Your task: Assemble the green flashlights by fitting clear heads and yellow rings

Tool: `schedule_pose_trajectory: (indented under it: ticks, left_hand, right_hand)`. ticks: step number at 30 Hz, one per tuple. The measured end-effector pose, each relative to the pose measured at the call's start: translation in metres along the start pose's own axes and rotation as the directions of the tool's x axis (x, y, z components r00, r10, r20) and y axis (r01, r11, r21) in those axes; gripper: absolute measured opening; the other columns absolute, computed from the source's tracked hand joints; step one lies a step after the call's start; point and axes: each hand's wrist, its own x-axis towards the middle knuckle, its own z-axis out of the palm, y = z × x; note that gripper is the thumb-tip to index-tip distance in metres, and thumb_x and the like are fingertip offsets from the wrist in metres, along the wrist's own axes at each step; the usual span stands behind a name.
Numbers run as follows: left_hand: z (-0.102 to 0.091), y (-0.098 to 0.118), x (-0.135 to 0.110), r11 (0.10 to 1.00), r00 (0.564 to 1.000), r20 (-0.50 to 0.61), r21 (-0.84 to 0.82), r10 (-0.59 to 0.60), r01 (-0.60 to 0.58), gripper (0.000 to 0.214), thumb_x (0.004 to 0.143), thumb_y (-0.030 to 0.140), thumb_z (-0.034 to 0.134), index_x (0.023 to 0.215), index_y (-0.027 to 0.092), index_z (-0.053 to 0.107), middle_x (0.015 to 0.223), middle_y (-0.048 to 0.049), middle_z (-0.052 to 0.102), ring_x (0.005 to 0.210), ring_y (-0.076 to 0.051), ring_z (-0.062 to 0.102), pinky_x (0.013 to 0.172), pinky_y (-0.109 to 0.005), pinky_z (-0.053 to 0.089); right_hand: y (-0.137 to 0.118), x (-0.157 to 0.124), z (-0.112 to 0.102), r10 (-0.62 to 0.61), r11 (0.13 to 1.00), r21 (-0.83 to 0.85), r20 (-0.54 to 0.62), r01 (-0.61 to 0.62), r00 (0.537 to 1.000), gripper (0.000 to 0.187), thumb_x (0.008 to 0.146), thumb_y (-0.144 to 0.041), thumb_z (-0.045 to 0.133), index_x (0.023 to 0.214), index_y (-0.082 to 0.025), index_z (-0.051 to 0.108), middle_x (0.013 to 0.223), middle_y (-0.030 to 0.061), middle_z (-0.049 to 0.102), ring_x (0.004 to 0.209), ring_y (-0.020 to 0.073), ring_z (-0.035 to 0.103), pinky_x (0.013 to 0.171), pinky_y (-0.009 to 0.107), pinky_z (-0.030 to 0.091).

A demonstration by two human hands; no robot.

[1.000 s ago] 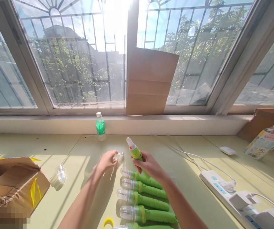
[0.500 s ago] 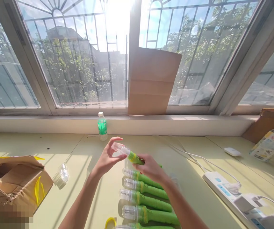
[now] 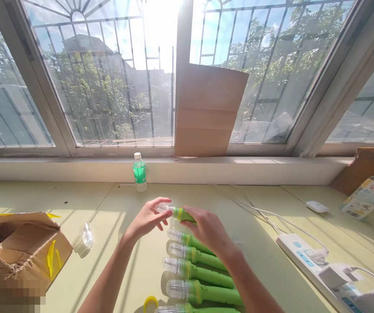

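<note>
My right hand (image 3: 208, 230) grips the green handle of a torch-like tool (image 3: 181, 213), held level just above the table. My left hand (image 3: 146, 219) pinches the clear plastic cap (image 3: 163, 208) that sits on the tool's front end. Below my hands lies a row of several identical green tools (image 3: 200, 274) with clear caps, side by side on the pale yellow table (image 3: 115, 261). One loose clear cap (image 3: 85, 237) lies to the left of them.
An open cardboard box (image 3: 17, 252) stands at the left. A small green-labelled bottle (image 3: 139, 172) stands by the window sill. A white power strip (image 3: 307, 256) with cables, a white mouse-like object (image 3: 317, 207) and a printed packet (image 3: 368, 195) lie at the right.
My left hand brought the clear cap onto the tool's tip. My right hand tipped the tool from upright to level and lowered it toward the row.
</note>
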Motion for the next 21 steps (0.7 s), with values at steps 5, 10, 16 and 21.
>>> schedule_pose_trajectory:
  ticks: [5,10,16,21]
  left_hand:
    - [0.0009,0.0013,-0.0020,0.994,0.996,-0.005,-0.065,0.090,-0.090,0.068,0.074,0.041,0.072,0.133,0.028,0.041,0.112,-0.0079,0.058,0.070,-0.010,0.062,0.066,-0.026,0.055]
    - [0.0018,-0.0009,-0.0015,1.000,0.992,-0.123,0.022,-0.008,0.010,0.056,0.082,0.056,0.054,0.127,0.024,0.042,0.104,-0.0068,0.057,0.060,-0.010,0.062,0.052,-0.025,0.053]
    - [0.0009,0.0005,-0.0048,1.000,0.997,-0.077,-0.002,0.018,-0.019,0.076,0.073,0.050,0.070,0.135,0.031,0.029,0.125,-0.0104,0.046,0.072,-0.011,0.064,0.065,-0.028,0.058]
    - [-0.0011,0.0032,-0.0070,0.998,0.999,0.002,-0.040,-0.044,0.044,0.069,0.079,0.059,0.057,0.135,0.026,0.035,0.110,-0.0114,0.055,0.079,-0.018,0.066,0.060,-0.030,0.058]
  right_hand:
    - [0.0012,0.0003,-0.0024,0.016,0.999,-0.037,-0.019,-0.017,1.000,0.015,0.087,-0.032,0.059,0.096,-0.021,0.063,0.086,0.0048,0.070,0.078,0.0217,0.065,0.064,0.027,0.038]
    - [-0.0027,0.0005,-0.0042,0.001,0.996,-0.092,-0.037,-0.005,0.999,0.013,0.087,-0.033,0.061,0.094,-0.022,0.065,0.088,0.0045,0.069,0.076,0.0210,0.064,0.059,0.026,0.034]
    - [-0.0016,-0.0004,-0.0075,-0.007,0.988,-0.156,-0.046,0.000,0.999,0.014,0.087,-0.033,0.061,0.098,-0.025,0.066,0.082,0.0027,0.069,0.072,0.0197,0.062,0.055,0.026,0.029]
    - [-0.0005,-0.0019,-0.0105,-0.040,0.972,-0.235,-0.035,0.030,0.999,0.014,0.086,-0.030,0.062,0.098,-0.027,0.068,0.078,0.0026,0.067,0.070,0.0190,0.061,0.054,0.027,0.026]
